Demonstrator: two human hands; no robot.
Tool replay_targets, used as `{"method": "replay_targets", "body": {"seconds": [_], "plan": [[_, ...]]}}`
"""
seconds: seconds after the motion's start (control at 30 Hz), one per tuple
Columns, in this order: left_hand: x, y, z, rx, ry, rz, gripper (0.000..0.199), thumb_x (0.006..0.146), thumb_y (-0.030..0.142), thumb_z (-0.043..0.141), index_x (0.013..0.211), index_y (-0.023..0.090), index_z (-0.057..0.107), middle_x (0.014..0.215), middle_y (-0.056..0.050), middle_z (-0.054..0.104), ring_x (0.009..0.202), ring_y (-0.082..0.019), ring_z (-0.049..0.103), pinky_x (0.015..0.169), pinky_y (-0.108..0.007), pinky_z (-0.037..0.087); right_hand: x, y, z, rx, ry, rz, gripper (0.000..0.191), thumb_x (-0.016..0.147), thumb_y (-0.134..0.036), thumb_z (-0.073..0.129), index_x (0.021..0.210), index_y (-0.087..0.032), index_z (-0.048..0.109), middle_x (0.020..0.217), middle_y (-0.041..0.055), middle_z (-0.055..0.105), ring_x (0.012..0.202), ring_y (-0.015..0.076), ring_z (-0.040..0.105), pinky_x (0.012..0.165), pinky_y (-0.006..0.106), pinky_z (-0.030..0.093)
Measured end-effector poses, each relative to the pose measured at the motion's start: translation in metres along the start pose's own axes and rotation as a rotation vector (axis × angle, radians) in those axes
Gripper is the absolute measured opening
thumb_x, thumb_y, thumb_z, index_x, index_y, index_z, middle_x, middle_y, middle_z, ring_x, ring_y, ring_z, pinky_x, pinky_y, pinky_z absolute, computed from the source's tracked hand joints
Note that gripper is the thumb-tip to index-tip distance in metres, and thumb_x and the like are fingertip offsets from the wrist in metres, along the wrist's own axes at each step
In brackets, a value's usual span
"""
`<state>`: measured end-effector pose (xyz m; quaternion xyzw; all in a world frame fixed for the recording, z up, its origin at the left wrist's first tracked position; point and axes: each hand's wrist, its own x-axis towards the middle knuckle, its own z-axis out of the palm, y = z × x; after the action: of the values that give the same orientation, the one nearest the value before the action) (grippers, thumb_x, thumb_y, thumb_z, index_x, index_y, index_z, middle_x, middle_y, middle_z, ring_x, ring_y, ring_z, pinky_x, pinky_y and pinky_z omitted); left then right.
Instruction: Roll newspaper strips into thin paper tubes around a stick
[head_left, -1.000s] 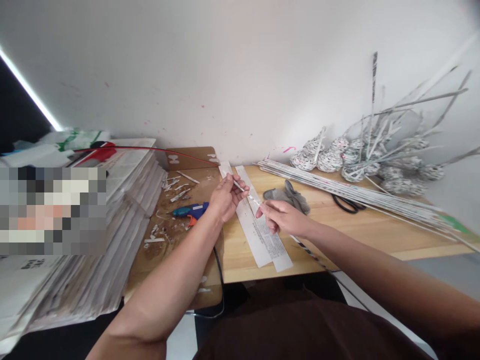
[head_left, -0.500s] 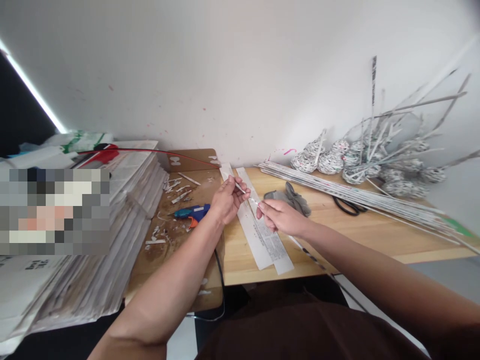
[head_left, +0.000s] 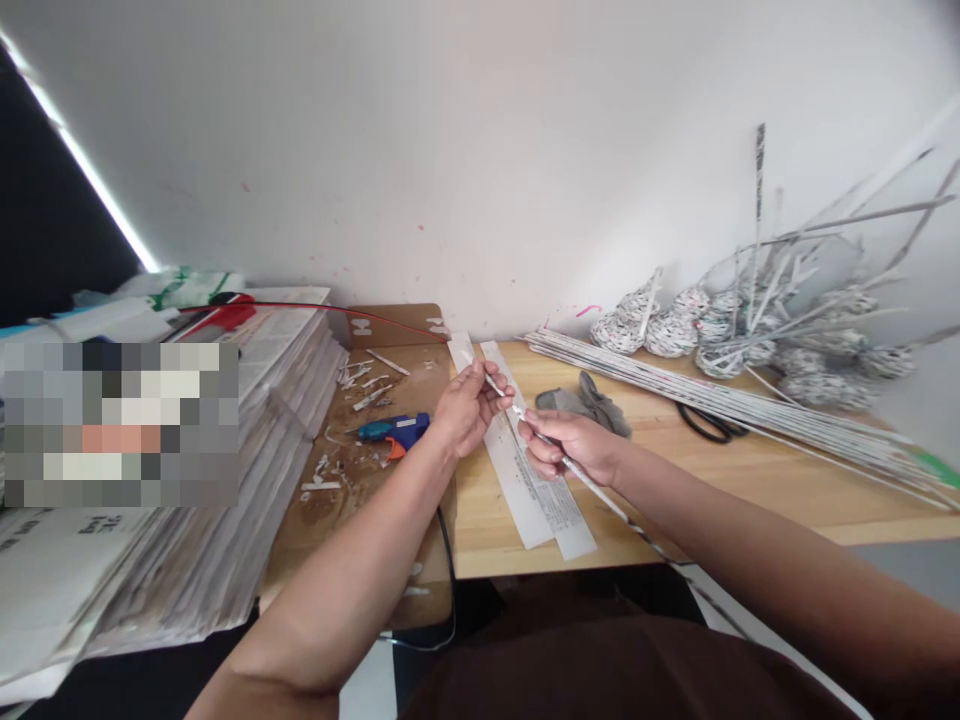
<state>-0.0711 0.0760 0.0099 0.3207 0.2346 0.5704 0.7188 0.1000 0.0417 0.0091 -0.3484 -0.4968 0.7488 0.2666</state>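
My left hand (head_left: 471, 410) is closed, pinching a short thin piece of rolled paper (head_left: 492, 383) between thumb and fingers. Just to its right, my right hand (head_left: 566, 442) grips a long rolled newspaper stick (head_left: 600, 492), whose tail slants down past the table's front edge under my right forearm. A crumpled white bit (head_left: 518, 409) shows in the small gap between the hands. I cannot tell whether both hands hold one stick or two joined pieces. Beneath them, flat printed paper strips (head_left: 514, 500) lie on the wooden table (head_left: 487, 555).
A blue glue gun (head_left: 394, 430) lies among paper scraps on brown board at left, beside a tall newspaper stack (head_left: 292, 430). Grey gloves (head_left: 589, 405), black-handled scissors (head_left: 709, 425), a bundle of paper sticks (head_left: 697, 400) and woven paper balls (head_left: 671, 332) are at right.
My right hand has turned, so more of its fingers and the stick below it show. My left hand keeps its pinch. The whole view has shifted slightly.
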Motion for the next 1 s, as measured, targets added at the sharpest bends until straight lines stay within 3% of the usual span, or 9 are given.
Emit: {"method": "replay_targets", "body": {"seconds": [0.17,0.33,0.5,0.7,0.9,1.0], "plan": [[-0.0004,-0.0013,0.0011,0.010,0.005,0.005,0.022,0.089,0.036,0.057,0.084,0.015,0.058,0.068,-0.001,0.058,0.063,-0.011,0.062,0.059,-0.020,0.052,0.0020,-0.0015,0.0006,-0.187,0.151,-0.117,0.041,0.086,-0.058,0.055,0.078,-0.017,0.054,0.045,-0.0075,0.041,0.042,0.0090,0.041,0.047,0.024,0.036],[-0.0019,-0.0013,0.0030,-0.010,-0.022,-0.010,0.020,0.088,0.034,0.059,0.083,0.015,0.059,0.068,-0.001,0.058,0.064,-0.011,0.062,0.058,-0.019,0.051,0.0027,-0.0016,0.0028,0.075,0.005,0.019,0.037,0.086,-0.055,0.053,0.076,-0.021,0.046,0.043,-0.0096,0.033,0.039,0.0100,0.037,0.042,0.023,0.031],[-0.0033,-0.0026,0.0052,-0.006,-0.027,-0.017,0.019,0.088,0.033,0.059,0.085,0.014,0.059,0.070,-0.002,0.059,0.064,-0.011,0.062,0.060,-0.020,0.053,0.0038,-0.0037,0.0052,-0.236,0.211,-0.132,0.040,0.085,-0.056,0.056,0.079,-0.017,0.055,0.050,-0.0054,0.046,0.045,0.0096,0.045,0.048,0.023,0.035],[-0.0039,-0.0031,0.0063,-0.012,-0.047,-0.032,0.019,0.086,0.032,0.063,0.084,0.014,0.060,0.070,-0.002,0.060,0.065,-0.011,0.063,0.061,-0.020,0.054,0.0031,-0.0034,0.0062,0.119,0.004,0.004,0.033,0.087,-0.050,0.052,0.074,-0.021,0.043,0.046,-0.0094,0.031,0.040,0.0098,0.034,0.045,0.024,0.032],[-0.0039,-0.0036,0.0070,-0.016,-0.021,-0.016,0.017,0.085,0.029,0.065,0.084,0.013,0.059,0.070,-0.002,0.061,0.066,-0.012,0.064,0.062,-0.021,0.055,0.0019,-0.0078,0.0002,-0.515,0.250,-0.207,0.041,0.088,-0.057,0.051,0.081,-0.017,0.057,0.053,-0.0035,0.049,0.049,0.0113,0.047,0.052,0.026,0.037],[-0.0055,-0.0030,0.0079,-0.030,-0.029,-0.031,0.017,0.083,0.028,0.067,0.085,0.012,0.060,0.071,-0.003,0.061,0.068,-0.012,0.065,0.064,-0.021,0.055,0.0022,-0.0064,-0.0006,-0.342,0.176,-0.154,0.041,0.089,-0.058,0.047,0.078,-0.018,0.052,0.048,-0.0071,0.040,0.043,0.0099,0.042,0.049,0.025,0.036]]}}
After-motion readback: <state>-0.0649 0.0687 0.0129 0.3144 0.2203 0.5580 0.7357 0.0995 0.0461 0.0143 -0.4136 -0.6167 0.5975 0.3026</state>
